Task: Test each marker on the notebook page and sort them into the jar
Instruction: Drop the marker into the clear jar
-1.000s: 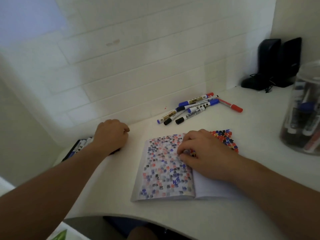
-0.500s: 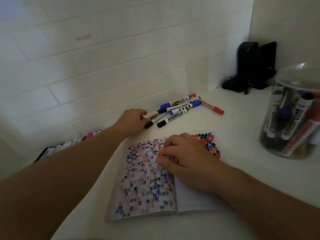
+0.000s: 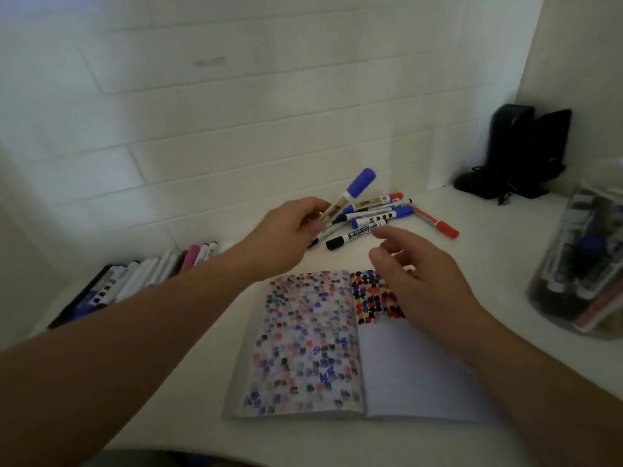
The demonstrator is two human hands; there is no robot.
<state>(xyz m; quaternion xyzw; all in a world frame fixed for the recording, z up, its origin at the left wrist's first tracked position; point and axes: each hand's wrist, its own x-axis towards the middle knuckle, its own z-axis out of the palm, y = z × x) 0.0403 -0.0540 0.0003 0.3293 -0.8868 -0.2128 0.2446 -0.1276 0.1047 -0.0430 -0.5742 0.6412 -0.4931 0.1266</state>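
A: What is seen closest?
B: The notebook (image 3: 337, 345) is laid open on the white desk (image 3: 472, 264). Its L page is filled with faded red, blue & black dots. Darker dots are packed at the top of the R page; the rest is left blank.

A: And the hands?
B: The right hand (image 3: 418, 274) is held just above the top of the R page, fingers loosely spread, nothing gripped. The left hand (image 3: 290, 227) is raised past the notebook's top L corner. A blue-capped marker (image 3: 350, 197) is pinched in its fingers, cap tilted up & to the R.

A: More markers?
B: Yes. A loose pile of markers (image 3: 381, 217) is left on the desk right behind the hands: blue caps, a black cap, one red one at the R end. A tray of pens (image 3: 141, 281) is set far L by the wall.

A: The jar?
B: The jar (image 3: 580, 264) is stood at the R edge, clear, w/ markers inside; it's blurry, so colours are prob. blue, black & red. Two black speakers (image 3: 519, 150) are tucked in the back R corner.
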